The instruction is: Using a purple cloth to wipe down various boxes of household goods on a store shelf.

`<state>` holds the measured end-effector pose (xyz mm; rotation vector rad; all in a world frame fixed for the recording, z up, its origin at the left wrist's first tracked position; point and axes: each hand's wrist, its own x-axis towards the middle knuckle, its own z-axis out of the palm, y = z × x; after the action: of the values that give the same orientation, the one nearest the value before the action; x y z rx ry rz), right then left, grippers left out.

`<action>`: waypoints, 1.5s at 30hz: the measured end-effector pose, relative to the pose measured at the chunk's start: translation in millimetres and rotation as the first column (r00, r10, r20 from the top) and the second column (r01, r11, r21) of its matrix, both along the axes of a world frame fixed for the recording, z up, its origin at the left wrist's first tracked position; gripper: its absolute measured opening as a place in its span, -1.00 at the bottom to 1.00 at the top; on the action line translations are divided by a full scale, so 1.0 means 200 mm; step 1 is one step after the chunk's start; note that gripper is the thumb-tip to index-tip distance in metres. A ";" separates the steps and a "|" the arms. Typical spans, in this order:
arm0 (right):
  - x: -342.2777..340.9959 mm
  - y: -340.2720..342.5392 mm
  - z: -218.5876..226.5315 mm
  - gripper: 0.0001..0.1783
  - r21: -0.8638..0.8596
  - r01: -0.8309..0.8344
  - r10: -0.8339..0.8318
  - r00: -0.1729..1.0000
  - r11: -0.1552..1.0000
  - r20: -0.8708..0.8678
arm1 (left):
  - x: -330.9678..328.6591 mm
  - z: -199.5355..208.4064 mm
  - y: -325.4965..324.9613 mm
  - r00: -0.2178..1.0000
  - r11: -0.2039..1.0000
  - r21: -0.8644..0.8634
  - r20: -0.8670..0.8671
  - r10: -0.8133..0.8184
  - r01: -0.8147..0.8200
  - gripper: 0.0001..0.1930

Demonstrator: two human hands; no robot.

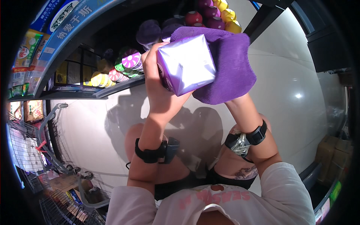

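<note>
My left hand (165,95) is wrapped round the left side of a box (189,63) with purple sides and a shiny, clear-wrapped white end turned up towards me. Against the right side of that box lies a plush purple cloth (232,65), which also passes behind it. My right hand (235,100) reaches up under the cloth and bears it; its fingers are hidden by the fabric. Both hands are raised in front of the shelf. Behind them stand dark purple containers (149,32) and a bottle with a purple-and-white swirled cap (132,60).
The dark shelf (123,85) holds yellow, red and green capped bottles, with rounded yellow and purple containers (230,20) farther back. Packets (28,48) hang at the upper left. A wire shopping cart (56,131) stands left, and a cardboard box (332,155) sits right on the floor.
</note>
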<state>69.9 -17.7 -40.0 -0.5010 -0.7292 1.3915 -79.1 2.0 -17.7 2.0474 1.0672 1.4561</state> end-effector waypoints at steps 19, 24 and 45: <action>0.07 0.15 0.05 -0.66 0.572 -0.010 -0.544 -0.325 0.820 0.774 | -0.08 -0.01 0.04 0.469 0.705 -0.305 0.882 -0.044 0.640 -0.43; 0.05 0.12 0.08 -0.60 0.167 -0.021 -0.160 -0.427 0.986 0.890 | -0.08 -0.04 0.04 0.437 0.698 -0.293 0.899 -0.031 0.653 -0.46; 0.04 -0.13 0.25 -0.48 0.511 0.063 -0.514 0.118 0.857 0.849 | -0.10 -0.02 0.05 0.232 0.588 -0.202 0.972 0.024 0.784 -0.22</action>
<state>77.7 -42.8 9.1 -1.2315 -1.8091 0.2864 -98.5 11.1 -21.0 0.5448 0.3085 1.2544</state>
